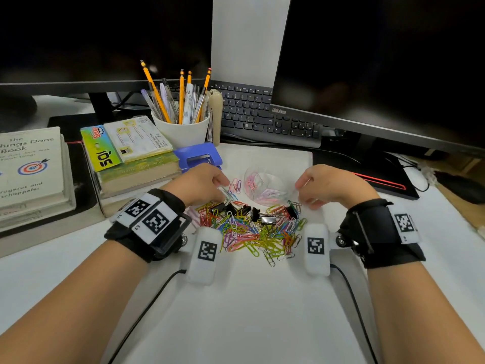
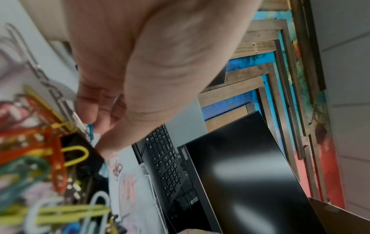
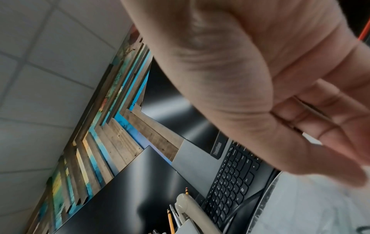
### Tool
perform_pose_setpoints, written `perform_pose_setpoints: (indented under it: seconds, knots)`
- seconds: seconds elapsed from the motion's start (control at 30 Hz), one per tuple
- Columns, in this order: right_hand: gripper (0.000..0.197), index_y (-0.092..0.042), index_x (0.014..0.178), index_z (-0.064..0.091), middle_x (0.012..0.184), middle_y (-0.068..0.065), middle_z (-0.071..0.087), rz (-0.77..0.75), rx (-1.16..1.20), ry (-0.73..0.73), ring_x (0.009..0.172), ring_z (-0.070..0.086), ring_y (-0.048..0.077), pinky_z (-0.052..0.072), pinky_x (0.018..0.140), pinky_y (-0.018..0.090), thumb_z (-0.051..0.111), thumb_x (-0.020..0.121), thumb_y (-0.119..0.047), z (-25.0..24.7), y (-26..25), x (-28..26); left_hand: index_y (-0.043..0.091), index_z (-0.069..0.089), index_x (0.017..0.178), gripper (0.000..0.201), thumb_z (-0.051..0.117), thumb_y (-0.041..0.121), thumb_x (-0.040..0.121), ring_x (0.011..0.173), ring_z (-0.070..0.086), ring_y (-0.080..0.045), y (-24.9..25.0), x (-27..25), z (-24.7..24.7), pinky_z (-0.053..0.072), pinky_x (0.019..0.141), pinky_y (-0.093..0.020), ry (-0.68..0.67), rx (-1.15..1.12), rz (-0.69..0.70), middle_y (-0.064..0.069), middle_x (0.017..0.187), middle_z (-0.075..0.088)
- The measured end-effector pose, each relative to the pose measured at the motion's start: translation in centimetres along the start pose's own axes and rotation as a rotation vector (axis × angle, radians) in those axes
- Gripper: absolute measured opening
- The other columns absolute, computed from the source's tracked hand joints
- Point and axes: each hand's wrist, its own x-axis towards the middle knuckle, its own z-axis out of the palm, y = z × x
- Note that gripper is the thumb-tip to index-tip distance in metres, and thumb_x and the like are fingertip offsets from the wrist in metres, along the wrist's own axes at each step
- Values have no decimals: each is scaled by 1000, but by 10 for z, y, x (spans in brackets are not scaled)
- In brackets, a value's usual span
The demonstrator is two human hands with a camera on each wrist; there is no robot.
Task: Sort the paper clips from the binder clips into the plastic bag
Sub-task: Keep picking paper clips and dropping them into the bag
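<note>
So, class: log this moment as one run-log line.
left hand: pinching paper clip | right hand: holding bag open | bag: some clips inside | pile: mixed, unsorted

White desk point(image 1: 262, 324) under two dark monitors point(image 1: 380, 61); colourful plank wall point(image 3: 112, 120) behind, pale tiled ceiling point(image 3: 40, 63).

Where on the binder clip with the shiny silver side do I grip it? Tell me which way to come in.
Pinch the silver-sided binder clip across its two flat faces, coming straight down from above. It lies on top of the paper clips, its body exposed; a low sideways approach would likely snag the loose clips around it.
</note>
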Motion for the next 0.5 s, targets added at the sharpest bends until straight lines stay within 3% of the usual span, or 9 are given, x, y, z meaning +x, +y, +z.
perform_pose_setpoints:
  seconds: [0.07,0.2,0.33,0.43,0.5]
  knots:
    - [21,-8,102,67,89,9,71,14,-13,-52,79,71,23,57,87,35,68,81,-8,3,-4,-2,14,66,110,31,72,15,80,92,52,-13,-1,1,1,40,79,-22,24,-11,1,-3,103,59]
    - [23,0,94,72,92,14,75,14,-39,-91,92,72,28,54,94,41,74,76,-14,6,-7,-3,8,71,98,19,73,13,79,66,53,-4,-3,1,1,39,59,-13,25,-73,9,7,71,58]
    - [17,-4,88,72,79,10,72,-14,2,-111,70,68,20,58,87,34,78,76,-14,8,-8,-3,7,72,94,15,73,13,80,65,53,-2,-1,0,1,39,58,-10,16,-77,17,10,69,59]
    - [17,-1,91,73,76,10,71,-24,-22,-101,64,66,18,59,81,33,76,78,-12,9,-8,-2,10,71,91,14,72,17,81,64,50,1,1,-1,1,38,57,-10,-11,-56,18,13,69,57]
    - [14,0,89,72,70,10,69,-28,-30,-96,57,64,15,60,71,28,73,80,-12,9,-8,-2,11,70,87,11,74,18,79,62,50,0,2,-1,2,38,57,-11,-21,-52,25,12,67,57]
